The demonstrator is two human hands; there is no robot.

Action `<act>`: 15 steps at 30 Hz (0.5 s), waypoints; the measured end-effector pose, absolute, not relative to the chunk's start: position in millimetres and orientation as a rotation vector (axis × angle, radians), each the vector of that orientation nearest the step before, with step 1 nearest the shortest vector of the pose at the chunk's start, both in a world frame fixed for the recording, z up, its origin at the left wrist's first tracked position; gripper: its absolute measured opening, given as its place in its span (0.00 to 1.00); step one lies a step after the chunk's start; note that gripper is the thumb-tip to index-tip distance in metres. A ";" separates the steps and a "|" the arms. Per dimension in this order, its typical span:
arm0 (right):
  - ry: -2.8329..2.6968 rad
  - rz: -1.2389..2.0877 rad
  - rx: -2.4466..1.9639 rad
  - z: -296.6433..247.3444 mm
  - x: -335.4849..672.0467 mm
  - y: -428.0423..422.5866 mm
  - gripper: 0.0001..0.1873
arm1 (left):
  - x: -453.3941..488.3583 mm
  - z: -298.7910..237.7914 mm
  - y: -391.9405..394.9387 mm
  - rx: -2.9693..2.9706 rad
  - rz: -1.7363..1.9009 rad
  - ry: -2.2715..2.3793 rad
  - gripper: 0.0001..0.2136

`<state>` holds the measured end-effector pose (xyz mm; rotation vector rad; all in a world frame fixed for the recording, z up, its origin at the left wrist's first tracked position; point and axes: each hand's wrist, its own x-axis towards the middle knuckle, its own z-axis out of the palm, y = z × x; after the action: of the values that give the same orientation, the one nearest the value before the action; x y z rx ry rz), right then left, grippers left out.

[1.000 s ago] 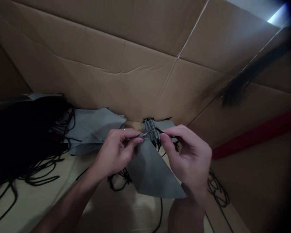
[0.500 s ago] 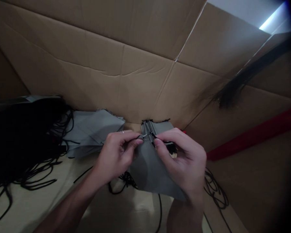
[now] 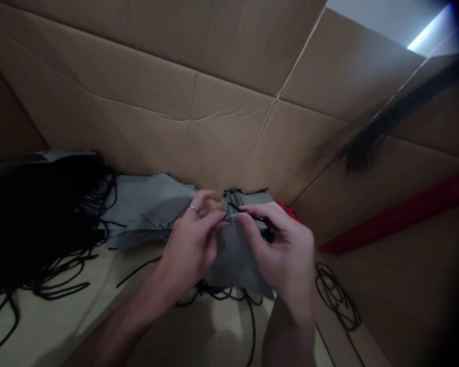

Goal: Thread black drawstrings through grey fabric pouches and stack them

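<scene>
1. Grey piece (image 3: pixel 237 260) hangs below both hands over the tabletop (image 3: pixel 222 339), nearer the middle than either side edge. If its top edge slips from the fingers, I judge it could fall onto the loose cords (image 3: pixel 222 293) beneath.
2. Right hand (image 3: pixel 285 244): I see thumb and forefinger pinched on a black cord (image 3: pixel 235 207), its short end poking toward the other hand. So little cord beyond the pinch could make it easy to lose.
3. Left hand (image 3: pixel 193 234): the fingertips reach the piece's top edge, one finger raised; whether they grip it, I cannot tell.
4. Snagging worries me too: the cord bundle (image 3: pixel 34 214) sprawls along the tabletop's left side, and a caught strand could tug things askew.
5. On my feed the piece looks thin, flat and matt, its right side partly hidden behind the hand.
</scene>
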<state>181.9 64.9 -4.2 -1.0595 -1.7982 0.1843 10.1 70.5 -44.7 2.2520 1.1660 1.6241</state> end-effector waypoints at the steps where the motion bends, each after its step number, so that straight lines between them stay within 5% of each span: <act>1: -1.785 0.192 -1.077 -4.6 180.9 65.1 0.04 | 9.8 -45.5 69.9 2.316 1.631 1.226 0.10; 15: -1.792 0.336 -1.083 -6.1 176.0 65.9 0.04 | 24.1 -61.8 73.2 2.656 1.735 1.282 0.16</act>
<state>176.0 65.9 -6.1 -1.0830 -1.7916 0.3359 24.1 73.2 -61.8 2.6557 1.2821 1.7348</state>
